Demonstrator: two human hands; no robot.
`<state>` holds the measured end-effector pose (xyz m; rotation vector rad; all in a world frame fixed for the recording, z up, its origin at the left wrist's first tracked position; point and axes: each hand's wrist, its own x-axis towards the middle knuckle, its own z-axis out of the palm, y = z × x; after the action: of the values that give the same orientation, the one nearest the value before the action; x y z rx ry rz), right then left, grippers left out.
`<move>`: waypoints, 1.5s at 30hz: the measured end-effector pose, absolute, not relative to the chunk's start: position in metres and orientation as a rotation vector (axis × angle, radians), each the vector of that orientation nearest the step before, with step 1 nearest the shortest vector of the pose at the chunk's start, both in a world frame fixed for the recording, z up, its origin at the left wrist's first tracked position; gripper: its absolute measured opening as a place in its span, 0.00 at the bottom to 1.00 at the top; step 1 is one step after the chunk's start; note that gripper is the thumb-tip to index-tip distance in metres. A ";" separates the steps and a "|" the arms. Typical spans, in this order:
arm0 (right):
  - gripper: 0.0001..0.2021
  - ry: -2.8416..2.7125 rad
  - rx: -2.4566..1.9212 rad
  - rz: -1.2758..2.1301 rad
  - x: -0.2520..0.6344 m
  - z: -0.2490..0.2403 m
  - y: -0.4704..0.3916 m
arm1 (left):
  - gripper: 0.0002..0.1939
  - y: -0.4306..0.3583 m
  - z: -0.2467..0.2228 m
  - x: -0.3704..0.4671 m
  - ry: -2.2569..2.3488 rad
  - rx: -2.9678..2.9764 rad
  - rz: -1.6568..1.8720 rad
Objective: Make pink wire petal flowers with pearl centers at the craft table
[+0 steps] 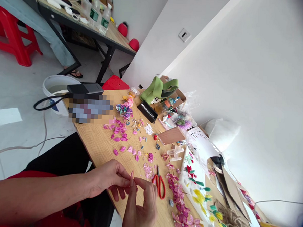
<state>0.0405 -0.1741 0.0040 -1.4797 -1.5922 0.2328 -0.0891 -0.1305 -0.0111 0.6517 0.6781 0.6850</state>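
Note:
Over the near edge of the wooden table, my left hand and my right hand meet fingertip to fingertip. Both pinch a small pink petal, whose tip pokes up between the fingers; its lower part is hidden. Just beyond my right hand lie red-handled scissors, blades pointing away from me. Pale pink petals sit close to the fingertips. Farther off are scattered magenta petals. A row of finished-looking pink flowers runs along the right of the scissors.
A blurred-out phone-like object and a black power bank with a cable lie at the left corner, beside a white bucket. Toward the wall are a black case, a green strap, and yellow flowers on white paper.

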 end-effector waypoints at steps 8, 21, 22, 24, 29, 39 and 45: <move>0.01 -1.629 -1.339 0.209 0.039 0.009 -0.172 | 0.12 -0.132 -0.011 -0.091 0.699 0.716 0.727; 0.23 -1.150 -1.348 0.936 0.049 0.016 -0.185 | 0.14 -0.131 -0.010 -0.103 0.568 0.992 0.949; 0.23 -1.134 -1.334 0.991 0.047 0.014 -0.185 | 0.13 -0.131 -0.010 -0.103 0.555 1.007 0.944; 0.23 -1.112 -1.339 1.036 0.044 0.013 -0.184 | 0.12 -0.132 -0.010 -0.102 0.538 1.028 0.937; 0.23 -1.046 -1.371 1.065 0.043 0.012 -0.184 | 0.11 -0.132 -0.006 -0.099 0.519 1.049 0.951; 0.23 -0.943 -1.347 1.119 0.044 0.008 -0.182 | 0.11 -0.129 -0.013 -0.094 0.435 1.058 0.924; 0.22 -0.964 -1.320 1.168 0.046 0.010 -0.178 | 0.11 -0.123 -0.013 -0.095 0.459 1.072 0.903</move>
<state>0.0455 -0.1779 0.0103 -1.3198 -0.9638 1.1680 -0.0951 -0.1233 -0.0128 1.0722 0.4586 0.9029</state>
